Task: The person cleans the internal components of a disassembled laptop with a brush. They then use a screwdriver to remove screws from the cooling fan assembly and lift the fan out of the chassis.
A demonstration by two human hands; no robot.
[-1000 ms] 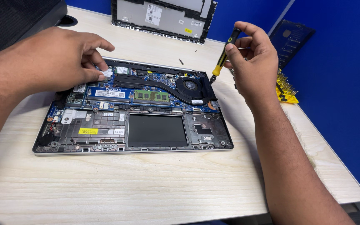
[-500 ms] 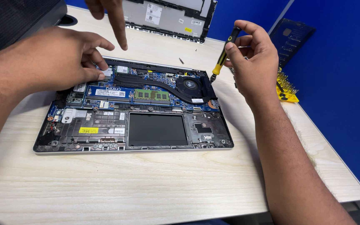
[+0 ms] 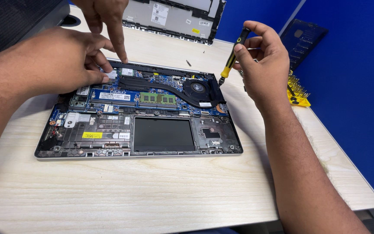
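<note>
An opened laptop base (image 3: 139, 117) lies on the wooden table, its blue circuit board, memory stick, black fan (image 3: 198, 89) and copper heat pipe exposed. My left hand (image 3: 61, 60) rests on the board's upper left corner, fingertips pinching a small white part (image 3: 110, 75) there. My right hand (image 3: 262, 65) holds a yellow and black screwdriver (image 3: 231, 58) upright, its tip just above the laptop's upper right corner by the fan. Another person's hand (image 3: 107, 19) reaches in from the top, index finger pointing down at the laptop's back edge next to my left fingers.
The removed laptop bottom cover (image 3: 174, 17) lies at the table's far edge. A yellow bit holder (image 3: 298, 93) and a dark blue case lid (image 3: 304, 39) sit at the right. A loose screw (image 3: 188, 63) lies behind the laptop. A black bag (image 3: 14, 21) fills the upper left. The table edge (image 3: 347, 160) runs along the right.
Another person's hand has come in from the top and its index finger has moved down to the laptop's back edge. My two hands have hardly moved.
</note>
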